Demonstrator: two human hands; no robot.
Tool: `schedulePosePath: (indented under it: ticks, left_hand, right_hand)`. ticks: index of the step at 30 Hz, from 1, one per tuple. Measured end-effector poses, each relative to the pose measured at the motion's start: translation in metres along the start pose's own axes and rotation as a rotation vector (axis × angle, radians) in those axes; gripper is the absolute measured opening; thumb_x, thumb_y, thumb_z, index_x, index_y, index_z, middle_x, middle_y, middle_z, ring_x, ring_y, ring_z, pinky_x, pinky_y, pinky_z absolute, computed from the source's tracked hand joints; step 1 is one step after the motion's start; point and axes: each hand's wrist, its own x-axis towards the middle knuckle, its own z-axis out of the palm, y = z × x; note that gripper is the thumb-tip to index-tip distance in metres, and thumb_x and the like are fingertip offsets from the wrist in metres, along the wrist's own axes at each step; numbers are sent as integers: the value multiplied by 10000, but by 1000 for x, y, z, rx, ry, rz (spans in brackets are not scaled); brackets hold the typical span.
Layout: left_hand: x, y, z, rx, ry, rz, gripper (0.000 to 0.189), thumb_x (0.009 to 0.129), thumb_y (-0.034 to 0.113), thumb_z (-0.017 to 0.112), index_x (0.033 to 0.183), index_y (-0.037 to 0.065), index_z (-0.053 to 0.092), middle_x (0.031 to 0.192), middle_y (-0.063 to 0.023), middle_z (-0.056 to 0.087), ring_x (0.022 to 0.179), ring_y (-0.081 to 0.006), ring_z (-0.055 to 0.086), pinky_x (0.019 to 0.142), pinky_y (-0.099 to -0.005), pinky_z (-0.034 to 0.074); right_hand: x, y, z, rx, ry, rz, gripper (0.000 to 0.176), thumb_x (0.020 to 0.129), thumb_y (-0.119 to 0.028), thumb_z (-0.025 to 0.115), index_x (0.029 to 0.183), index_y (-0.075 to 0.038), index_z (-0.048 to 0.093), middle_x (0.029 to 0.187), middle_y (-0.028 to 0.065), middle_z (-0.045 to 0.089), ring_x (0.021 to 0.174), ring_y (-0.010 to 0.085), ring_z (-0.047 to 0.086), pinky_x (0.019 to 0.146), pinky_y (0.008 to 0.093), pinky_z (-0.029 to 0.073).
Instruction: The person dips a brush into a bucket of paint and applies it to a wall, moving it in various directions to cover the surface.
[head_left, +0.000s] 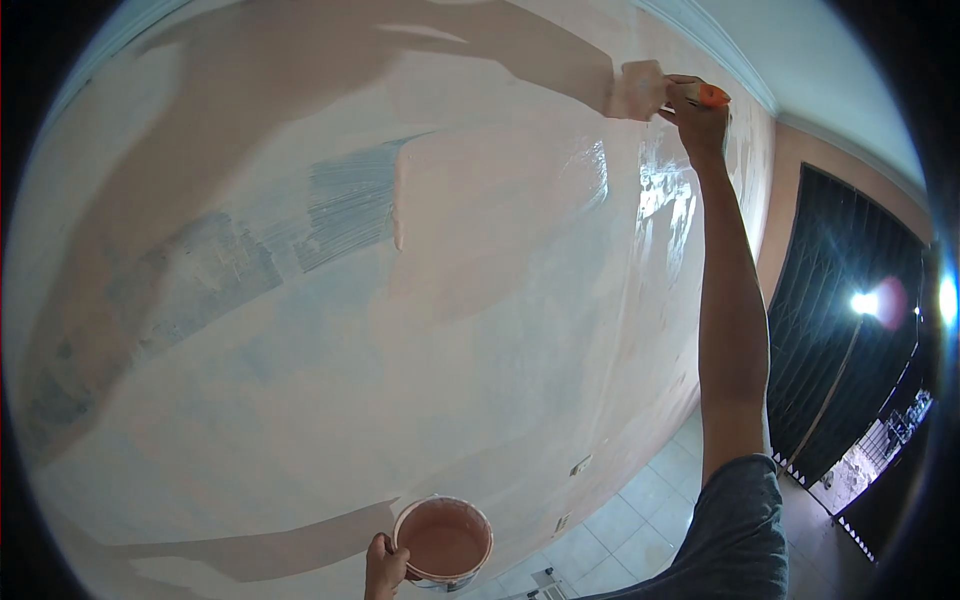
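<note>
My right hand (703, 112) is raised high at the upper right, fingers wrapped round the orange handle of a wide paintbrush (641, 90). The bristles, coated pinkish, press on or lie very near the wall (480, 330). Low in the view, my left hand (386, 566) grips the side of a small bucket of paint (443, 540), held upright and partly filled with pinkish-brown paint. Wet, shiny pink paint covers the wall left of and below the brush. A thick paint ridge ends beside a streaky grey-blue patch (352, 195).
White moulding (715, 45) runs along the ceiling edge. A dark metal gate (850, 290) stands at right, with a bright lamp (865, 303) on a pole before it. Pale floor tiles (615, 530) lie below. A wall socket (581, 465) sits low on the wall.
</note>
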Motion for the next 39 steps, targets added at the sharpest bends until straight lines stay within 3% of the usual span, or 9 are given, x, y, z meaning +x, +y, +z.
schedulePosePath:
  ticks: [7, 12, 17, 19, 20, 21, 22, 31, 39]
  left_hand:
    - [-5, 15, -14, 280, 66, 158, 174, 658, -13, 554, 761, 23, 418, 696, -85, 460, 538, -200, 539, 400, -386, 527]
    - [-9, 27, -4, -84, 37, -37, 184, 653, -12, 554, 765, 15, 410, 707, -90, 470, 544, -221, 553, 394, -400, 531]
    - [6, 24, -10, 83, -27, 93, 188, 650, -13, 551, 771, 18, 411, 697, -88, 461, 547, -235, 581, 397, -410, 555]
    - [-5, 31, -12, 101, -26, 82, 185, 656, -15, 548, 770, 23, 408, 696, -92, 458, 543, -245, 598, 403, -408, 571]
    - [-9, 36, -10, 97, -18, 73, 185, 656, -15, 548, 770, 23, 408, 696, -92, 458, 543, -245, 598, 403, -408, 571]
    - [-13, 40, -8, 8, -29, 26, 181, 661, -15, 546, 767, 25, 404, 700, -93, 460, 536, -244, 594, 399, -412, 571]
    - [-18, 41, -7, -82, -40, -20, 178, 667, -14, 543, 764, 26, 400, 704, -94, 462, 528, -243, 589, 396, -415, 572]
    - [2, 28, -19, 61, -55, -7, 160, 657, 40, 570, 726, 7, 430, 665, -67, 460, 533, -170, 489, 410, -358, 484]
    - [26, -5, -5, -28, -114, -51, 165, 684, 6, 536, 797, 10, 417, 722, -90, 472, 536, -215, 563, 393, -381, 542]
  right_hand:
    - [6, 5, 48, -545, 154, -368, 174, 781, -254, 678, 871, -108, 705, 712, 131, 657, 653, 271, 655, 622, 355, 520]
    - [-32, -56, 155, 50, 94, -405, 120, 732, -170, 696, 821, -92, 680, 724, 119, 649, 616, 247, 624, 599, 355, 510]
    - [-69, -184, 186, 17, 71, -466, 104, 694, -132, 656, 781, -75, 654, 682, 141, 629, 622, 274, 630, 608, 385, 504]
    - [-49, -184, 190, 440, -23, -238, 49, 806, -75, 651, 816, -27, 652, 765, 62, 670, 645, 199, 655, 571, 299, 550]
    - [-42, -171, 184, 642, -22, -216, 112, 778, -155, 637, 821, -52, 627, 707, 69, 648, 652, 188, 652, 589, 362, 547]
    - [-28, -166, 164, 712, -137, -12, 181, 910, -145, 586, 1007, 7, 566, 983, 146, 620, 869, 253, 661, 732, 391, 604]
    - [-20, -147, 143, 782, -158, -4, 206, 931, -181, 567, 1055, -17, 555, 1005, 152, 615, 918, 262, 649, 775, 400, 594]
    - [32, -8, 70, 718, 476, 377, 270, 885, -82, 568, 1100, 48, 469, 1078, 208, 593, 889, 327, 666, 779, 401, 600]
    - [-234, 57, 46, 479, 576, 596, 231, 896, -171, 569, 1055, -11, 517, 988, 126, 609, 839, 214, 631, 795, 414, 586]
